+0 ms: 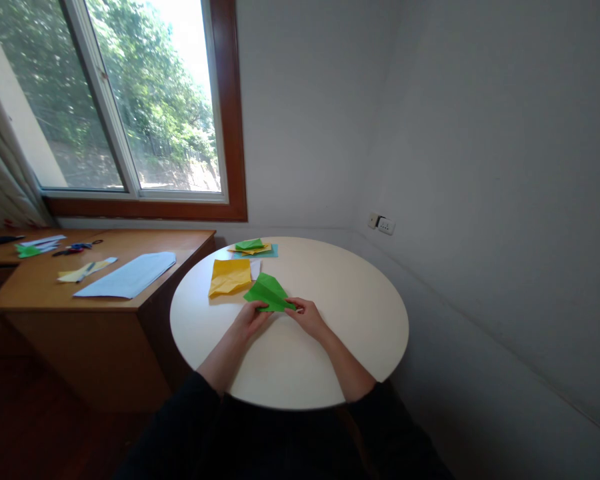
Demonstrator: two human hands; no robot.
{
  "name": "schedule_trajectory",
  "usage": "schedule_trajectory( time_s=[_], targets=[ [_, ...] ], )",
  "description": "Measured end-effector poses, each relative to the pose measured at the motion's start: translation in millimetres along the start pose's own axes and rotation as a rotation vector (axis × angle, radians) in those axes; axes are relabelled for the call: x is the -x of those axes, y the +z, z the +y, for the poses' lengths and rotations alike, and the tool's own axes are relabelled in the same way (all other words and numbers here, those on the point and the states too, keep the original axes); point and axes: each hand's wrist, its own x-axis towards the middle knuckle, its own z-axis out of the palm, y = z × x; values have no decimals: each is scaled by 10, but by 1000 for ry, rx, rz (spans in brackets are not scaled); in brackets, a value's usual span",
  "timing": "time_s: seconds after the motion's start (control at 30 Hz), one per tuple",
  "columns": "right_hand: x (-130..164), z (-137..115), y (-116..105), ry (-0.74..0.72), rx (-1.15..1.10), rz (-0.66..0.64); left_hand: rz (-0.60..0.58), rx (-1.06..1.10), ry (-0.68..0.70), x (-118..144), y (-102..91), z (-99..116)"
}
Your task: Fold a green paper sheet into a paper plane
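Round table [360, 320], left hand [250, 320], right hand [307, 317] pinching green paper [269, 293]

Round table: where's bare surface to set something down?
Bare: the round table's right half, from right hand to the rim, and the near edge between the forearms. Crowded: the far left, with green folded paper under left hand, yellow paper and paper stack.

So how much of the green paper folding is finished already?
Some folds look done: the green paper on the round table already has a pointed, wedge-like shape. Right now the left hand and right hand both press on its near edge. The yellow paper beside it looks only loosely folded, and a small pile of folded papers sits further back. How many folds remain cannot be told.
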Motion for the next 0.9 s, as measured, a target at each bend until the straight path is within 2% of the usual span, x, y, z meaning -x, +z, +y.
schedule_trajectory(
  time_s=[0.27,0.43,0.63,0.9],
  targets=[
    [-24,23,-9,-12,-49,18,-104,-92,17,-6,-46,-40],
    [-30,16,-29,-17,-71,35,-128,-93,-9,4,-44,-40],
    [-33,-12,-52,-20,-64,79,-8,-147,62,-42,-64,-69],
    [-49,-23,-99,-21,-54,145,8,-158,84,-41,-37,-60]
  ],
)
